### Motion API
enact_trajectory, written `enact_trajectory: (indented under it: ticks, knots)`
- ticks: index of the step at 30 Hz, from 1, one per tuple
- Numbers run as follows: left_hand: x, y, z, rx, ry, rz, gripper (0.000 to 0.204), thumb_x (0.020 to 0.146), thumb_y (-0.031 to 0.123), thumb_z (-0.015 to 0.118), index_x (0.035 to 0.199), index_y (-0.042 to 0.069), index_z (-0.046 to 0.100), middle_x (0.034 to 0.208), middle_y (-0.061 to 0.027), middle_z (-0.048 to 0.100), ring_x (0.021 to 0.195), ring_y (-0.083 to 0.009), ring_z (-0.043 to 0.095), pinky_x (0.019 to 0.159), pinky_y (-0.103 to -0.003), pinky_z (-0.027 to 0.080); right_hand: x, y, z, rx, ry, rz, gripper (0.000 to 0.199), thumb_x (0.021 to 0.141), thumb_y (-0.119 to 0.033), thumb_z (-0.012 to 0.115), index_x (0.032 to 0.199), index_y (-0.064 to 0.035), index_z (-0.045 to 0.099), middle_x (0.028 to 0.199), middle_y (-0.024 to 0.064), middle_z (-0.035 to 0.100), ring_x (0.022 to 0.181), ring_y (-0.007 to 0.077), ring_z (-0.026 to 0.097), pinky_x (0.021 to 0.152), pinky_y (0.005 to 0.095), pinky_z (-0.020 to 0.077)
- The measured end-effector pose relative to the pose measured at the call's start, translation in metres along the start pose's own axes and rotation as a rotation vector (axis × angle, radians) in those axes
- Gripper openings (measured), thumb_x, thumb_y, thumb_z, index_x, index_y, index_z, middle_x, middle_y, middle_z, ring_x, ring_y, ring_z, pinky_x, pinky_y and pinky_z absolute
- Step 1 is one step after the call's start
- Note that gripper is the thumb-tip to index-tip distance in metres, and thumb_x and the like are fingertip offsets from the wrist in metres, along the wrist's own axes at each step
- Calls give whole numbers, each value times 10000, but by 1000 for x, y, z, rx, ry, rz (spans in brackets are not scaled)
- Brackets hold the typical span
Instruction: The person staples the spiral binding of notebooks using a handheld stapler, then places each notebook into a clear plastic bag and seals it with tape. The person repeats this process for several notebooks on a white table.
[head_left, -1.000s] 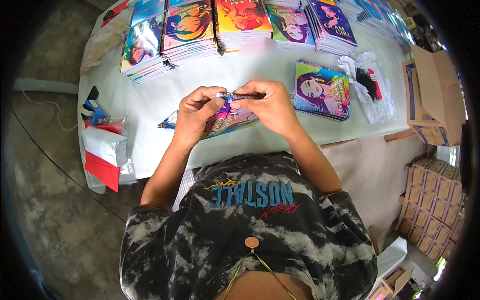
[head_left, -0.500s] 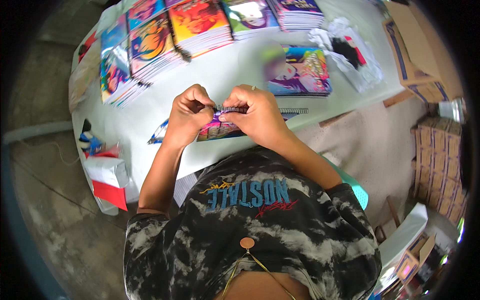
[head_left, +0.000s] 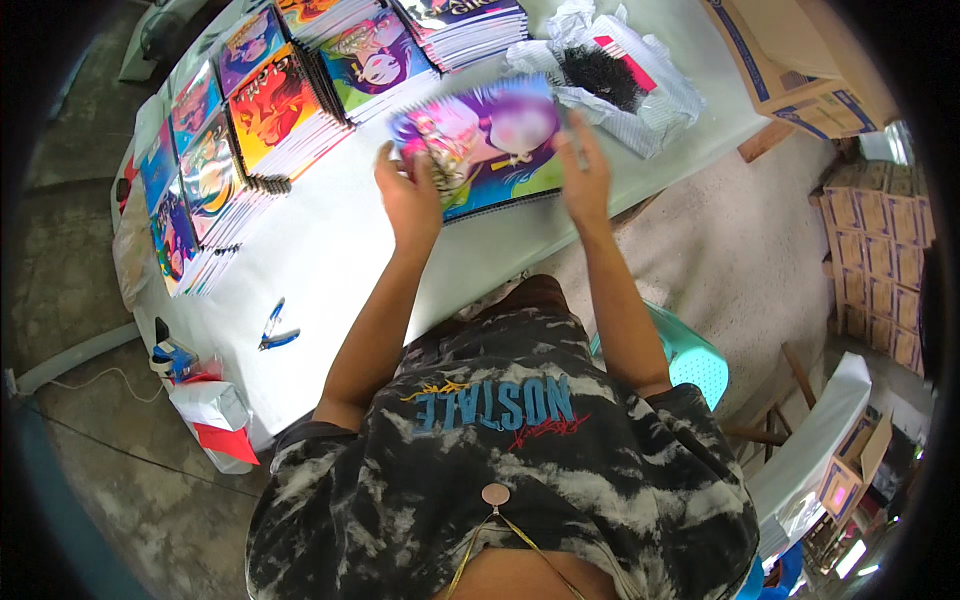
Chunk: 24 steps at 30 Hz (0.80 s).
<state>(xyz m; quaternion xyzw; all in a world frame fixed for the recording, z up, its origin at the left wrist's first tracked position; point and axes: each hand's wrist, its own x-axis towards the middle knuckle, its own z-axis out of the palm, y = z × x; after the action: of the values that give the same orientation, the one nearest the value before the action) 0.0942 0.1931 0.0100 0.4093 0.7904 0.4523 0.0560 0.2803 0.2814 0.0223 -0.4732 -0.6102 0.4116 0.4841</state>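
Between the two hands, near the tabletop's near edge, one spiral-bound notebook (head_left: 505, 150) is being shown face up, its cover mostly purple, pink and blue. Its left edge is being touched by the left hand (head_left: 408, 195), its right edge by the right hand (head_left: 585, 165); both are being held well apart from each other. Through the blur, whether either hand is being closed tightly on it cannot be told, nor whether other notebooks are being covered beneath.

Just beyond the notebook, to the right: crumpled white wrapping (head_left: 672, 118), by which a black bristly bundle (head_left: 600, 78) and a red strip (head_left: 628, 62) are being cradled.

Beyond and to the left: several stacks of notebooks (head_left: 270, 105), bright covers uppermost, are being borne in rows by the pale tabletop (head_left: 335, 225).

Left, well apart from the hands: one pair of blue-handled pliers (head_left: 278, 330), being displayed with handles spread. Farther left, at the edge: one white package (head_left: 212, 405), by which a red sheet (head_left: 228, 440) is being partly covered.

Outermost right: one open cardboard box (head_left: 800, 60); stacked cartons (head_left: 880, 260), being supported by the floor; one teal stool (head_left: 698, 370), being partly hidden by the right arm.
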Motion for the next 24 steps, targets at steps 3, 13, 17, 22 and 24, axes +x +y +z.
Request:
enact_trajectory:
  ticks: [3, 13, 17, 22, 24]
  knots:
    - [-9, -29, 15, 379, -15, 118, 491, 930, 268, 482, 1302, -26, 357, 1111, -267, 499, 993, -331, 529, 885, -395, 410, -10, 51, 16, 4, -114, 89, 454, 853, -143, 549, 1266, 28, 463, 1279, 191, 497, 1207, 240, 459, 1011, 302, 320]
    - [-2, -46, -19, -544, -480, -574, 682, 954, 376, 399, 1401, -65, 132, 1383, -185, 357, 1276, -233, 333, 1054, -296, 235, 2, 54, 21, 377, -339, 426, 548, 896, -137, 505, 1382, 5, 294, 1303, 131, 466, 1178, 179, 439, 1004, 264, 302]
    - [13, -29, -16, -652, -510, -630, 617, 941, 371, 416, 1372, -42, 260, 1298, -147, 453, 1196, -212, 420, 1040, -290, 250, 2, 46, 13, 487, -394, 510, 560, 895, -109, 495, 1392, 8, 264, 1349, 147, 411, 1223, 179, 389, 1021, 267, 276]
    - [37, -37, -31, -677, -559, -687, 501, 906, 281, 450, 1285, -45, 407, 1186, -123, 543, 1075, -201, 517, 968, -305, 352, -63, 31, 40, 231, -297, 376, 625, 891, -73, 469, 1414, 20, 140, 1427, 199, 271, 1317, 249, 271, 1073, 305, 186]
    - [40, -47, -34, -554, -540, -680, 507, 879, 257, 461, 1299, -23, 402, 1162, -137, 567, 1024, -239, 557, 939, -311, 386, -86, 25, 47, 283, -272, 382, 656, 909, -102, 447, 1413, 43, 53, 1477, 211, 134, 1369, 272, 146, 1093, 318, 128]
